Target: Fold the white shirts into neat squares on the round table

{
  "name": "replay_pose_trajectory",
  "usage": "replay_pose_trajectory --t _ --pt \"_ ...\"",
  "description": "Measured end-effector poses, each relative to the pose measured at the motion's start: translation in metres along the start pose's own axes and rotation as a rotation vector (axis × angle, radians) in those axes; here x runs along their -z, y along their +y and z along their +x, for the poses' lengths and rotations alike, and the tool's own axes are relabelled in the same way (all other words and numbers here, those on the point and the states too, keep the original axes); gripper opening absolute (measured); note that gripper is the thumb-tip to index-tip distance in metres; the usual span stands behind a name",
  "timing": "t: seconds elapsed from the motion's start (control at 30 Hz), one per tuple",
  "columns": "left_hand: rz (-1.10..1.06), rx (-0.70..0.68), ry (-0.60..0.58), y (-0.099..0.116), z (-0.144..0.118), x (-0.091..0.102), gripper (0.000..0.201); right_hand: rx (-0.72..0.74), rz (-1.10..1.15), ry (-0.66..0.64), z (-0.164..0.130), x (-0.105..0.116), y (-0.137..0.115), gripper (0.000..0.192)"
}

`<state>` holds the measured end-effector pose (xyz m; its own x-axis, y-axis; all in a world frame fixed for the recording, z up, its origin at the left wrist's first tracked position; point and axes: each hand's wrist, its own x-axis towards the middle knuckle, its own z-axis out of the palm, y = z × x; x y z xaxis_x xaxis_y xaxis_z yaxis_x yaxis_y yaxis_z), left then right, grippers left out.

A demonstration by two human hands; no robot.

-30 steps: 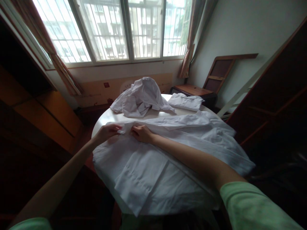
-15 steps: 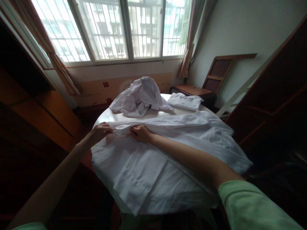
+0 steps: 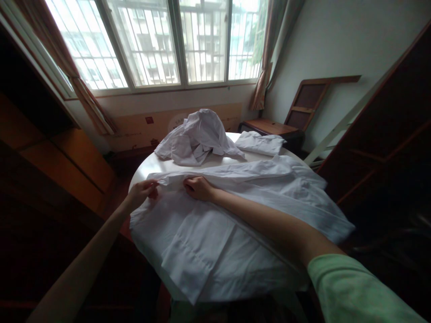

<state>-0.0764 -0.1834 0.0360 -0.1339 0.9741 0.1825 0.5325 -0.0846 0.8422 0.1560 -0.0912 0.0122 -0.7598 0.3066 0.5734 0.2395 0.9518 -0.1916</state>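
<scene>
A large white garment [image 3: 262, 224], shirt- or coat-like, lies spread over the round table, and its near side hangs past the front edge. What looks like a sleeve [image 3: 193, 258] lies across it toward me, its wide end pointing down. At the garment's far left, my left hand [image 3: 143, 194] pinches the edge between thumb and fingers. My right hand [image 3: 199, 187] is curled closed on the cloth a little further right, along the same far edge. Its fingertips are partly hidden in the fabric. My right forearm crosses above the garment.
A crumpled heap of white cloth [image 3: 202, 137] stands toward the back of the white table [image 3: 144, 168]. To its right lies a folded white garment [image 3: 261, 142]. Wooden cabinets [image 3: 72, 157] flank the left, a dark wooden panel [image 3: 380, 148] the right. A barred window is behind.
My left hand has shifted slightly left and down at the garment's edge, and the cloth near it lies flatter. My right hand has stayed almost in place.
</scene>
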Motion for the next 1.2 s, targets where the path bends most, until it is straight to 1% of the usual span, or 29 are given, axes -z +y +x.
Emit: replay_pose_trajectory --t 0.07,0.1,0.2,0.27,0.3,0.37,0.43,0.47,0.53,0.6,0.67,0.7,0.73,0.87,0.9,0.97,1.03,1.1,1.2 --pt "-0.090 0.033 0.022 0.006 -0.004 -0.005 0.051 0.000 -0.007 -0.001 0.000 0.000 0.000 0.009" --pt "-0.100 0.041 0.038 0.009 -0.005 -0.007 0.051 -0.001 -0.014 0.001 0.000 0.000 0.000 0.009" --pt "-0.040 0.055 0.055 0.015 -0.007 -0.015 0.051 -0.012 -0.037 0.011 0.001 0.000 -0.002 0.011" --pt "0.016 0.035 0.071 0.016 -0.006 -0.020 0.049 -0.013 -0.043 0.014 0.001 0.000 -0.002 0.012" --pt "0.047 -0.002 0.091 0.016 -0.005 -0.023 0.046 -0.012 -0.043 0.012 0.001 0.000 -0.002 0.011" --pt "0.129 -0.131 0.135 0.017 -0.004 -0.027 0.040 -0.007 -0.040 0.008 0.001 0.000 -0.002 0.010" --pt "0.201 -0.270 0.126 0.017 -0.004 -0.029 0.033 -0.003 -0.036 0.003 0.002 0.000 -0.002 0.009" --pt "0.225 -0.317 0.107 0.018 -0.005 -0.030 0.031 -0.004 -0.035 0.000 0.002 0.000 -0.002 0.009" --pt "0.260 -0.358 0.088 0.017 -0.006 -0.028 0.028 -0.010 -0.031 -0.010 0.002 -0.001 -0.001 0.009" --pt "0.290 -0.365 0.136 0.015 -0.008 -0.025 0.029 -0.021 -0.023 -0.027 0.001 -0.001 -0.001 0.009" --pt "0.276 -0.338 0.201 0.011 -0.008 -0.022 0.032 -0.027 -0.016 -0.044 0.001 -0.001 -0.001 0.009" --pt "0.237 -0.309 0.214 0.009 -0.007 -0.021 0.033 -0.030 -0.015 -0.049 0.001 -0.001 -0.002 0.010" --pt "0.181 -0.262 0.205 0.006 -0.006 -0.021 0.036 -0.030 -0.015 -0.050 0.001 -0.001 -0.002 0.010" --pt "-0.105 -0.006 0.103 0.003 0.001 -0.023 0.048 -0.008 -0.016 -0.033 0.001 0.000 -0.001 0.007" --pt "-0.161 0.038 0.095 0.004 0.002 -0.025 0.051 0.001 -0.014 -0.031 0.001 0.000 -0.001 0.006" --pt "-0.218 0.071 0.071 0.008 0.004 -0.027 0.058 0.013 -0.011 -0.028 0.001 0.000 -0.001 0.006" --pt "-0.151 0.059 0.027 0.013 0.005 -0.029 0.056 0.017 -0.012 -0.027 0.001 0.001 -0.001 0.007" --pt "0.035 0.010 0.027 0.016 0.005 -0.030 0.043 0.010 -0.031 -0.027 0.001 0.002 -0.003 0.007" --pt "0.343 -0.114 0.147 0.018 0.003 -0.030 0.029 0.020 -0.071 -0.034 -0.001 0.007 -0.006 0.009"
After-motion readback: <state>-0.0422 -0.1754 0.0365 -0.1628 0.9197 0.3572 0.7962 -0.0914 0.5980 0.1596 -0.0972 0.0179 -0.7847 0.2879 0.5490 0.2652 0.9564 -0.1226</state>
